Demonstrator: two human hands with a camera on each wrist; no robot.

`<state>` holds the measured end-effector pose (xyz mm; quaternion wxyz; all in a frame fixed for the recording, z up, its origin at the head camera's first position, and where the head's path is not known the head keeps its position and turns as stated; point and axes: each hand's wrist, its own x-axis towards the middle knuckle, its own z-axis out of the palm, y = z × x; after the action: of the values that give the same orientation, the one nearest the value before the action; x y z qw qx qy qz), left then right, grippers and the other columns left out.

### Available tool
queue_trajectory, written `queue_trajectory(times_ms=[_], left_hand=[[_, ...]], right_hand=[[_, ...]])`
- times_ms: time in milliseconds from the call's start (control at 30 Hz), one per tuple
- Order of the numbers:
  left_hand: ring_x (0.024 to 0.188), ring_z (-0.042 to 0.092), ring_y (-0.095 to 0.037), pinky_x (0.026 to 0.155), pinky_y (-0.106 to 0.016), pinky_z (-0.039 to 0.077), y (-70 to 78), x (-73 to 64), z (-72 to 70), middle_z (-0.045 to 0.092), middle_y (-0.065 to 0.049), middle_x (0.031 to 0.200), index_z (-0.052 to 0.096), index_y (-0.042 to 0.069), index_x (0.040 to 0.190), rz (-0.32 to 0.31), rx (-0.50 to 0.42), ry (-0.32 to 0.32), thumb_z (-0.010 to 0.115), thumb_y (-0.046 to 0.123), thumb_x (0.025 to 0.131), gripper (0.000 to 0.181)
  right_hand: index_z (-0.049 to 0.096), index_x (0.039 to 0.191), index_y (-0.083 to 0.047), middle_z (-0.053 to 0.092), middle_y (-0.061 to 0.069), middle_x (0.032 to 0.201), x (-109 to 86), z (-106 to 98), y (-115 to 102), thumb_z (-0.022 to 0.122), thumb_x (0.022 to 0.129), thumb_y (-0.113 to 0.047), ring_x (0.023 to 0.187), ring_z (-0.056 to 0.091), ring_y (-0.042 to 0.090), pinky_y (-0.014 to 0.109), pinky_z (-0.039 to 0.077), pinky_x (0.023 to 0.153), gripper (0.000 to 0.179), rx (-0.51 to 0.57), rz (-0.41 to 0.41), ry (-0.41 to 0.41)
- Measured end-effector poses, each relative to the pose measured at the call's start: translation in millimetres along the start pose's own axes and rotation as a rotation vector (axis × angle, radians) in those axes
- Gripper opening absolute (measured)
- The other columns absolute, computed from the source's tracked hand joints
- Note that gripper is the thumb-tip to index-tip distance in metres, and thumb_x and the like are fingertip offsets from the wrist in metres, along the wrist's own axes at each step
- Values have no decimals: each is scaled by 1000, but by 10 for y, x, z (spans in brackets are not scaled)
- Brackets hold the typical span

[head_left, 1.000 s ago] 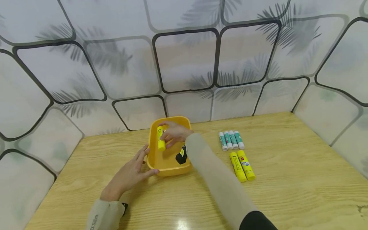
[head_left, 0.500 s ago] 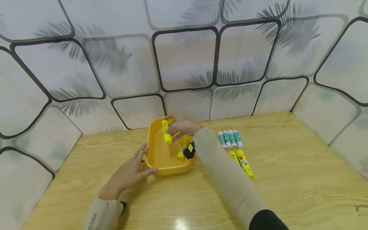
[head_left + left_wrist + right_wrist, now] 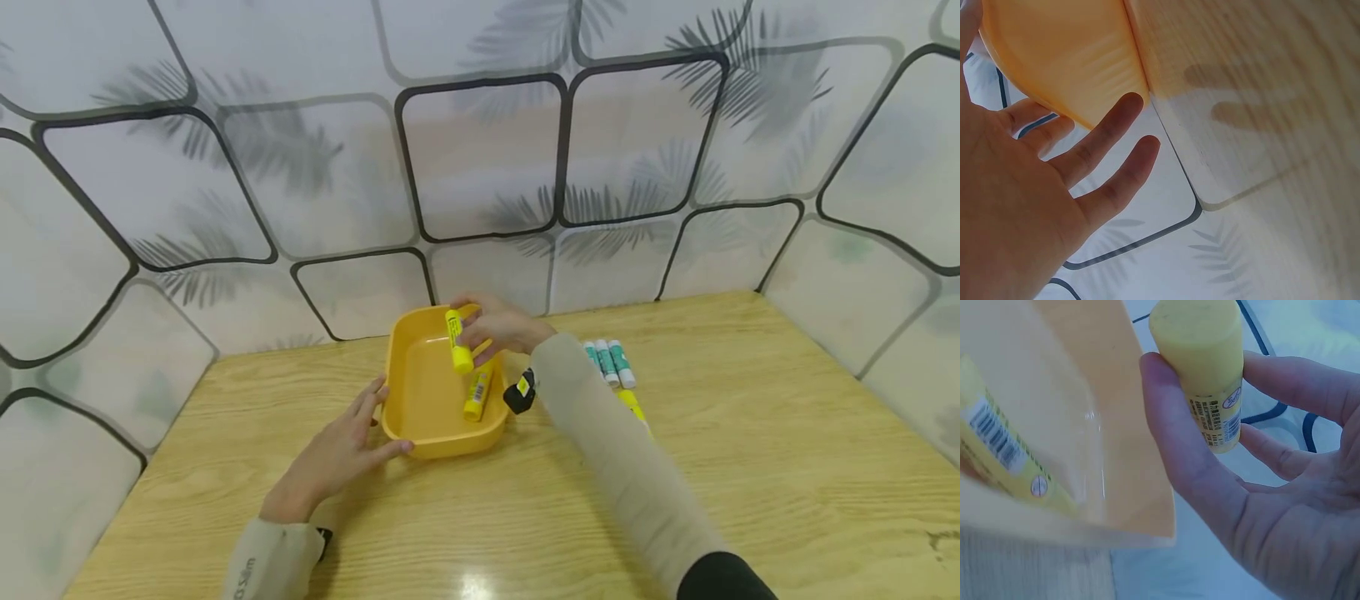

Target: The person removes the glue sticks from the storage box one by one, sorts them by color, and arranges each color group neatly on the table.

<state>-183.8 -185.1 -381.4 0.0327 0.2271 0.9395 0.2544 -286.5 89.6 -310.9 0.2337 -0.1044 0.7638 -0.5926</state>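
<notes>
My right hand (image 3: 502, 325) pinches a yellow glue stick (image 3: 459, 343) between thumb and fingers, over the right back part of a yellow-orange plastic tray (image 3: 423, 392). In the right wrist view the held glue stick (image 3: 1213, 375) stands nearly upright beside the tray's wall. A second yellow glue stick (image 3: 477, 396) lies inside the tray along its right side. On the left, my left hand (image 3: 337, 454) touches the tray with thumb and fingertips at its near left corner. The left wrist view shows that hand's fingers (image 3: 1100, 137) spread and extended beside the tray wall.
Several white-and-teal glue sticks (image 3: 619, 363) lie in a row right of the tray, partly behind the right sleeve. A yellow glue stick (image 3: 633, 405) shows just past the sleeve. A patterned cloth wall (image 3: 487, 275) rises directly behind the wooden table (image 3: 750, 467).
My right hand has lifted the yellow glue stick from the tray's left part and carried it rightward. The right sleeve now covers more of the glue sticks outside. My left hand stays put.
</notes>
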Motion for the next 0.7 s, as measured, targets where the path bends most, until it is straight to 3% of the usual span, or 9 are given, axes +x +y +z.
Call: queue_trajectory(times_ms=[300,500,700], left_hand=[[122,58,-41,103,-65,43,2,-1,-2,26,-18,164,12,5,162,-4,15,-3,64,58,95,100],[124,57,-42,103,-65,42,-4,-1,-10,27,-19,163,11,4,162,-10,8,-7,63,59,95,101],[122,58,-40,103,-64,43,-12,-1,-8,21,-18,166,14,5,162,-5,13,-8,63,59,95,99]], right_hand=[[31,155,-4,45,25,129,-189,-173,15,62,92,5,94,59,27,43,61,77,71,-31,-55,2],[31,156,-6,46,23,131,-285,-258,29,63,91,2,97,61,30,43,61,77,72,-40,-70,13],[33,156,-7,43,24,134,-376,-314,48,63,89,3,98,61,31,46,61,78,74,-49,-78,18]])
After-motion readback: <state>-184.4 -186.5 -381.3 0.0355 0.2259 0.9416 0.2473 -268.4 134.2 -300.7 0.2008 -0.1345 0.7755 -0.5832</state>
